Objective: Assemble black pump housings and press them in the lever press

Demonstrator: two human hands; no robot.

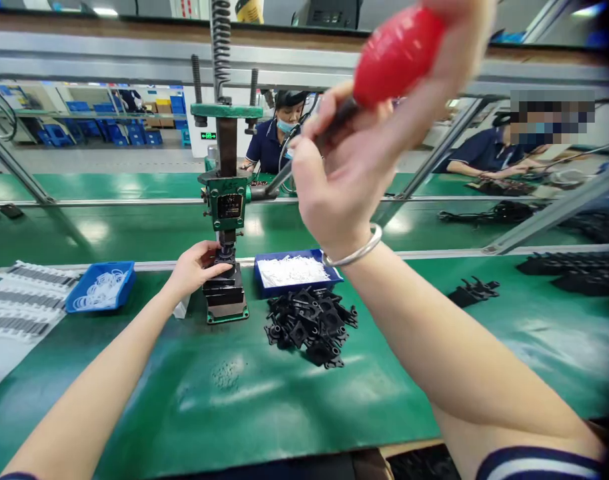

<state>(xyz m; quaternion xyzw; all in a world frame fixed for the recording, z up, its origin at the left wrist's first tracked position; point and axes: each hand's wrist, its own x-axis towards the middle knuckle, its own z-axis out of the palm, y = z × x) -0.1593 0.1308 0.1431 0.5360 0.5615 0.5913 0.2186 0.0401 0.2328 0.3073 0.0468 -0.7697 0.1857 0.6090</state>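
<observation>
My right hand [354,160] is raised close to the camera, its fingers wrapped round the red knob [397,57] at the end of the press lever [277,183]. My left hand [197,267] reaches to the base of the green hand press [228,200] and pinches a small black part [226,255] sitting on the black fixture [225,293] under the ram. A pile of black plastic parts [312,325] lies just right of the press.
A blue tray of white pieces [294,270] stands behind the pile, and a blue tray of white rings [102,287] lies to the left beside label sheets [19,310]. More black parts [472,291] lie at right. Two seated people work across the conveyor.
</observation>
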